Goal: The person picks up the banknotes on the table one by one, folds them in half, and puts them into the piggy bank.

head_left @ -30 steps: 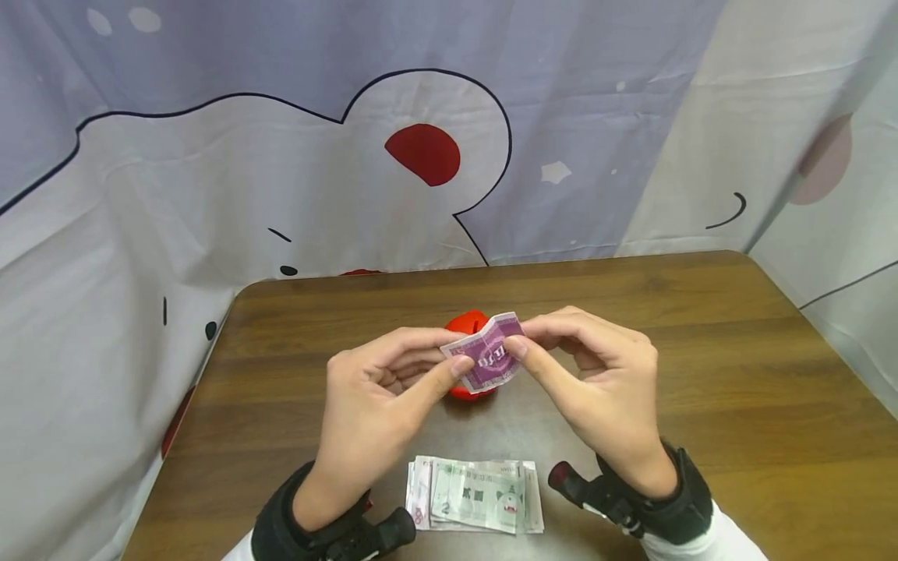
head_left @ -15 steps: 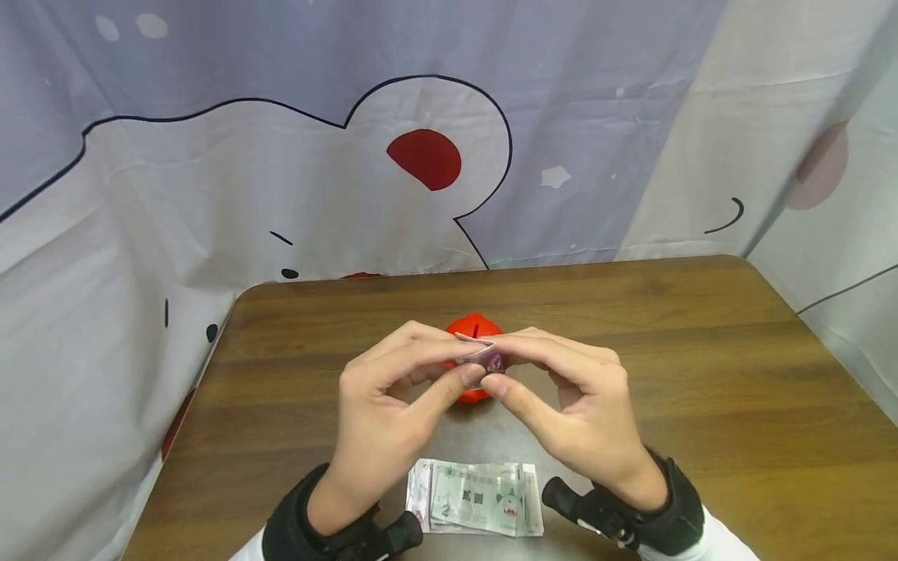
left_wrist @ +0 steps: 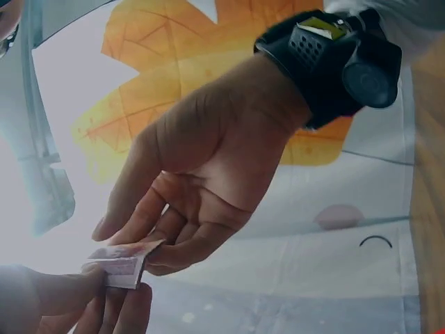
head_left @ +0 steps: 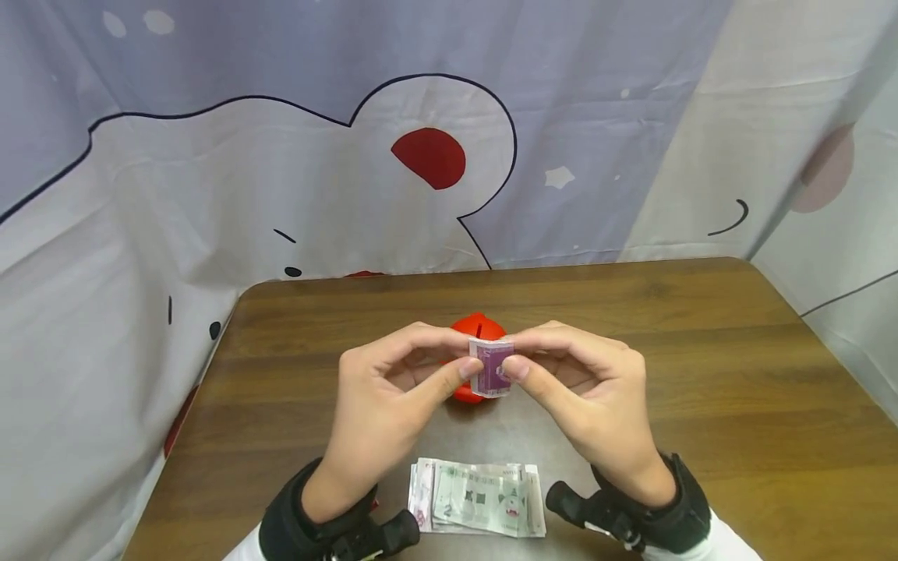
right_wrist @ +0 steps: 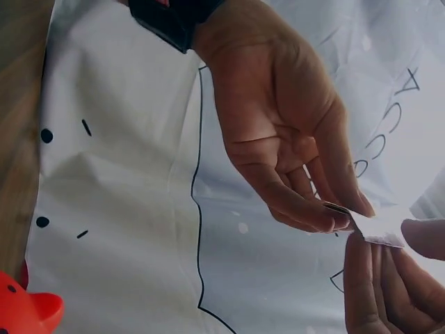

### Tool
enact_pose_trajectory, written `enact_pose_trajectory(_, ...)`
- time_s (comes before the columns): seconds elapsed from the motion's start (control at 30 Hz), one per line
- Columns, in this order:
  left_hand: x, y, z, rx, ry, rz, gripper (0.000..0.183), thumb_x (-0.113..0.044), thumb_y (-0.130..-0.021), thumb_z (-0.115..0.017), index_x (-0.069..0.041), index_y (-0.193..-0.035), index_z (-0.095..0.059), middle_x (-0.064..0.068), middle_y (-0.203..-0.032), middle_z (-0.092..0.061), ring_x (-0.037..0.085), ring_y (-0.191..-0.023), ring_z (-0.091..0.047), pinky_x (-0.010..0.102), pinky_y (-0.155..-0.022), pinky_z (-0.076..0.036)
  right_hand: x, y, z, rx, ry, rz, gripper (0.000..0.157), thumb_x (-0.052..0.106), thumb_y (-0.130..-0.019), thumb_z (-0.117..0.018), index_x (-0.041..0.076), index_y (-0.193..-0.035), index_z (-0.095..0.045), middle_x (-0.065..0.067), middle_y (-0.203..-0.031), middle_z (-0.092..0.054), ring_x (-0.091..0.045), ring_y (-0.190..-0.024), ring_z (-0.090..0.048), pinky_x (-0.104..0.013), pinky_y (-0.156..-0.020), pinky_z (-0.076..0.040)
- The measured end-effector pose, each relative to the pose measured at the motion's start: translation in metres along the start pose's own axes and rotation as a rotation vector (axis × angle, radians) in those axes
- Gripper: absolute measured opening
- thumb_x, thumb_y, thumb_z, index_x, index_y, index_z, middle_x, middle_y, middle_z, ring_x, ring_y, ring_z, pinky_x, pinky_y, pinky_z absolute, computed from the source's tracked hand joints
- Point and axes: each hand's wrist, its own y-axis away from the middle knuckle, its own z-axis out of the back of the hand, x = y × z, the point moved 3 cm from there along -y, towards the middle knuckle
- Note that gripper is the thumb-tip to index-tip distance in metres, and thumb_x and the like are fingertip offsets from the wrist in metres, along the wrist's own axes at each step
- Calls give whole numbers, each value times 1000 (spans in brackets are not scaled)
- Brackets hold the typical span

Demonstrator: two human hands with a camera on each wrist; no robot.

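Observation:
A small purple banknote (head_left: 493, 368), creased into a narrow upright strip, is held up above the table. My left hand (head_left: 386, 413) pinches its left edge between thumb and fingers; my right hand (head_left: 596, 401) pinches the right edge the same way. In the left wrist view the folded note (left_wrist: 124, 270) shows layered edges, with the right hand (left_wrist: 208, 153) beyond it. The right wrist view has the left hand (right_wrist: 278, 118) at the far side of the pale note (right_wrist: 379, 229). Behind the note, partly hidden, stands a red money box (head_left: 479, 324) with a slot on top.
A stack of banknotes (head_left: 484, 499), a green one uppermost, lies on the brown wooden table (head_left: 701, 351) between my wrists. Black wrist bands (head_left: 652, 506) carry cameras on both arms. A printed curtain (head_left: 281, 179) hangs behind the table. Something small and red peeks out by the left wrist.
The purple note went from spread open to bent over between the fingers, and now stands as a narrower folded strip. Both hands came together, then parted slightly. The banknote stack stayed put.

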Motion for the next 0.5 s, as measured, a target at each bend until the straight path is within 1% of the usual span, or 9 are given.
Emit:
enact_pose_trajectory(0.07,1,1,-1,5,15,11,20,11,-78,-77,9,-97,-72,25,-89,-72,16,-79,-71,39,-70,-64,0,-1,1,-15,-13,-13,10,-16,-82,-69,-16,-92,-69,-4,-90,-76,-14,-76,-70,-22,-67,-61)
enact_pose_trajectory(0.13,1,1,-2,-6,11,3,20,11,-78,-77,8,-97,-72,25,-89,-72,15,-80,-71,39,-70,-64,0,-1,2,-30,-6,-9,8,-16,-83,-69,-16,-91,-68,-4,-88,-75,-14,-75,-68,-21,-66,-60)
enact_pose_trajectory(0.2,1,1,-4,-28,-11,-43,21,11,-77,-78,8,-97,-72,25,-88,-73,14,-80,-72,38,-70,-64,0,-2,2,-38,8,0,8,-17,-82,-69,-16,-90,-68,-4,-88,-75,-14,-74,-69,-21,-66,-60)
enact_pose_trajectory(0.27,0,1,-5,-59,-46,-114,22,12,-75,-79,9,-96,-73,26,-88,-74,15,-79,-74,36,-70,-64,0,-2,2,-44,15,19,9,-18,-81,-69,-17,-90,-68,-5,-88,-75,-14,-73,-69,-21,-66,-60)
enact_pose_trajectory(0.37,-4,2,-7,-99,-134,-228,24,11,-73,-81,9,-96,-75,25,-88,-76,18,-81,-76,32,-70,-63,1,-2,2,-50,17,62,10,-19,-79,-71,-17,-89,-69,-6,-88,-77,-15,-74,-70,-22,-67,-61)
enact_pose_trajectory(0.4,-5,2,-8,-104,-165,-254,23,10,-73,-81,8,-96,-76,25,-88,-77,19,-81,-77,31,-71,-63,1,-3,2,-51,17,81,10,-19,-78,-72,-17,-88,-70,-7,-87,-78,-16,-74,-71,-23,-67,-61)
enact_pose_trajectory(0.43,-7,3,-8,-103,-194,-271,23,10,-73,-81,8,-96,-77,24,-89,-77,21,-82,-77,30,-72,-63,1,-3,2,-53,20,100,10,-18,-78,-73,-17,-87,-71,-8,-87,-78,-16,-74,-71,-23,-67,-61)
enact_pose_trajectory(0.5,-8,4,-9,-85,-241,-271,23,8,-76,-80,6,-99,-77,22,-92,-78,21,-86,-77,27,-75,-63,2,-3,1,-60,46,143,10,-14,-77,-76,-16,-86,-72,-9,-86,-79,-17,-73,-72,-23,-67,-62)
